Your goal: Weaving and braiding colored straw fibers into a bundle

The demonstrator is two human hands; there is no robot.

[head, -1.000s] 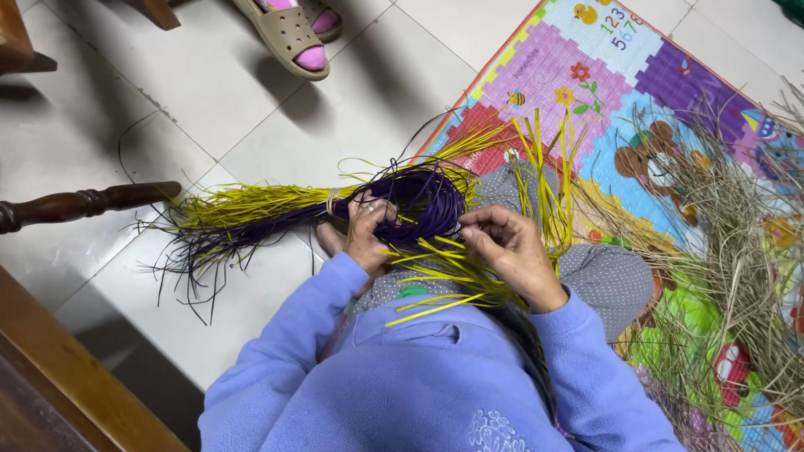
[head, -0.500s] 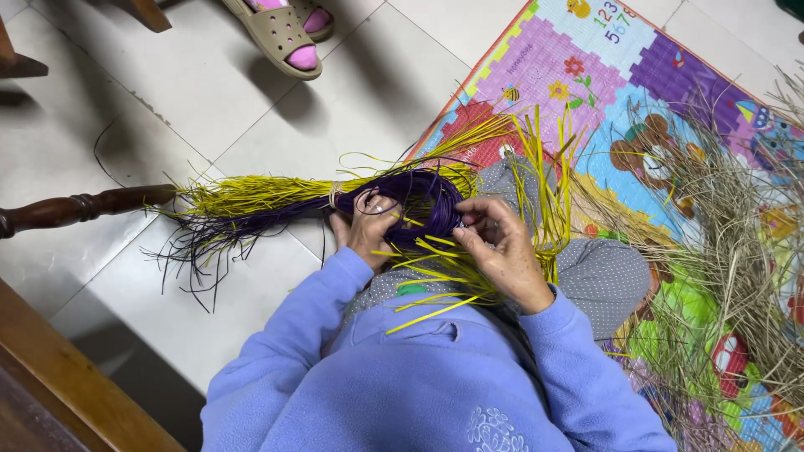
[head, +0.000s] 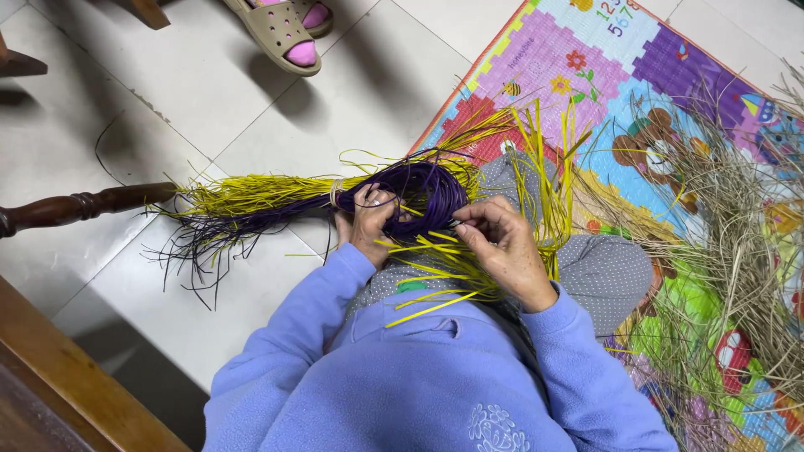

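Head view looks straight down on a person in a lilac-blue top, seated with 2 bare hands at work in the lap. Left hand [head: 368, 219] is curled shut around the purple strands [head: 419, 188], gripping them where they loop and bunch just right of a pale tie [head: 333, 192]. Right hand [head: 502, 247] is closed too, its fingertips [head: 462, 228] pinching a few purple strands against yellow strips [head: 548, 180]; the 2 hands sit close together, nearly touching. Past the tie, a long bundle of yellow and purple fibres [head: 243, 205] runs out to the left across the pale tiled floor [head: 167, 92], its loose ends fanning out near a dark turned wooden leg [head: 75, 209]. More yellow strips stand up and splay beside the right hand, and some lie across the grey dotted trousers [head: 599, 272]. Beneath the knees is a bright patterned play mat [head: 553, 59], and a heap of dry straw-coloured grass [head: 737, 243] covers its right part. At the top edge, another person's foot in a pink sock and tan sandal [head: 280, 33] rests on the tiles.
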